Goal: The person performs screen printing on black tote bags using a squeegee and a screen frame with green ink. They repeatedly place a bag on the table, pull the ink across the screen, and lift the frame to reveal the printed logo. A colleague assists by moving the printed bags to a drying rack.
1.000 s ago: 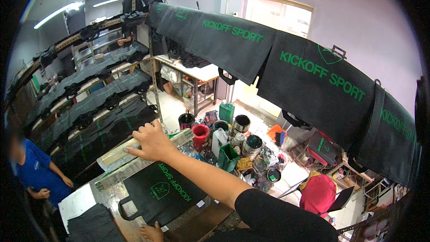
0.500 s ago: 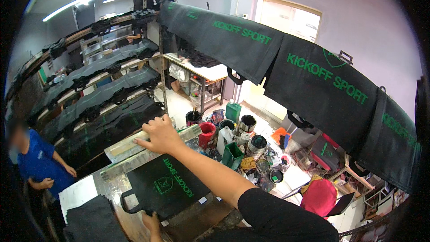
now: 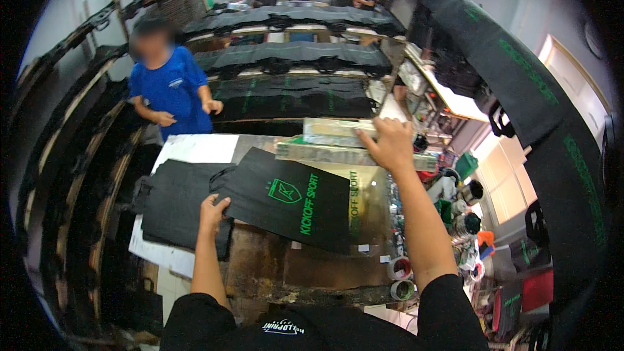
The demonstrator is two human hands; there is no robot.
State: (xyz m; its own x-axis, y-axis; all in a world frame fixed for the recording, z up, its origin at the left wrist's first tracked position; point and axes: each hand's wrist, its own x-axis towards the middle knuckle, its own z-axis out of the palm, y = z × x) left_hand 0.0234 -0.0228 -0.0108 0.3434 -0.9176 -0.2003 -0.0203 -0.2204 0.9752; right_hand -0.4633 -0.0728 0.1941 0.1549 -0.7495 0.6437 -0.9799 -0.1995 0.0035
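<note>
A black fabric bag with a green printed emblem (image 3: pixel 292 205) lies on the worn work table (image 3: pixel 312 266). My left hand (image 3: pixel 212 212) grips its near left edge, by the handle. My right hand (image 3: pixel 389 143) rests on the raised wooden printing frame (image 3: pixel 338 145) at the table's far side, fingers curled over its edge. A stack of plain black bags (image 3: pixel 175 205) lies to the left on white sheets.
A person in a blue shirt (image 3: pixel 170 91) stands across the table at the far left. Rows of black bags hang on racks (image 3: pixel 292 52) behind and along the right side (image 3: pixel 513 84). Ink pots and tape rolls (image 3: pixel 465 221) crowd the floor at right.
The view has swung left and down onto the table. My right hand stays on the frame, and my left hand now shows gripping the printed bag's edge.
</note>
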